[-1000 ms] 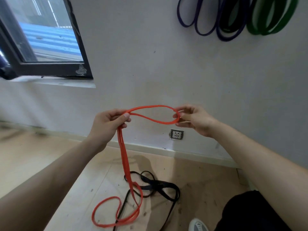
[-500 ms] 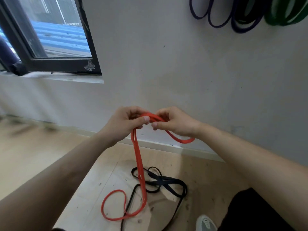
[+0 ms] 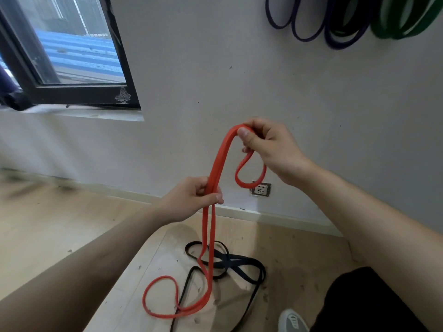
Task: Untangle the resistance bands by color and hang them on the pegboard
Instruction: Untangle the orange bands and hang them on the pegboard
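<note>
My right hand (image 3: 268,147) pinches the folded top of the red band (image 3: 217,164), and a small red loop hangs below its fingers. Lower and to the left, my left hand (image 3: 191,200) grips the doubled red strands. From there the red band drops to the floor and ends in a loop lying across the black band (image 3: 239,263), which sits in a loose heap on the wood. Purple bands (image 3: 304,27) and green bands (image 3: 393,25) hang on the wall at the upper right; what they hang from is out of frame.
A dark-framed window (image 3: 72,92) with a sill fills the upper left. A wall socket (image 3: 261,189) sits just above the skirting board. The wooden floor (image 3: 60,224) carries small debris. My dark trouser leg (image 3: 374,300) and grey shoe (image 3: 292,319) are at the bottom right.
My hands, close together half a second ago, have parted: the right one rose with the fold of the red band, the left one slid down the strands.
</note>
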